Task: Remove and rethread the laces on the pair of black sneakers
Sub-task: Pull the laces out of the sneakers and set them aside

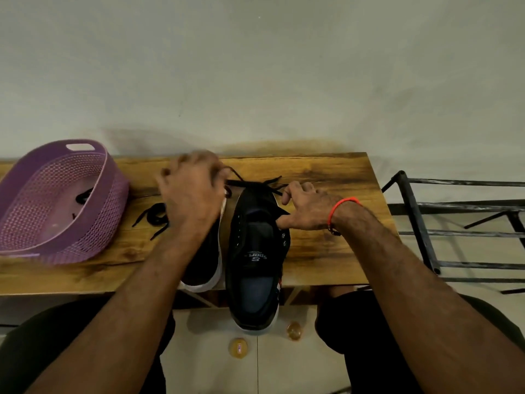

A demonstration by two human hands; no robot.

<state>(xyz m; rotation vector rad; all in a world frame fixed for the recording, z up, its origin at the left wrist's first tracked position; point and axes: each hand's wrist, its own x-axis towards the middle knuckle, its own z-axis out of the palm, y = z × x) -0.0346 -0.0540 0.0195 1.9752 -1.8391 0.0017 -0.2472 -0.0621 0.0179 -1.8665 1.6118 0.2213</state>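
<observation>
Threading now: head view shows the near sneaker (257, 251) on the wooden table (326, 245), heel overhanging the near edge, with a black lace (250, 183) crossing only at its toe end.
Left hand (190, 191): blurred, fingers curled round one lace end.
Right hand (306, 209): pinching the other end, thumb on the eyelet edge.
Done, likely: laces removed; a loose lace (154, 216) lies beside the purple basket (113, 189).
Left: most eyelets here, plus the second sneaker (204, 251) under the left forearm.
</observation>
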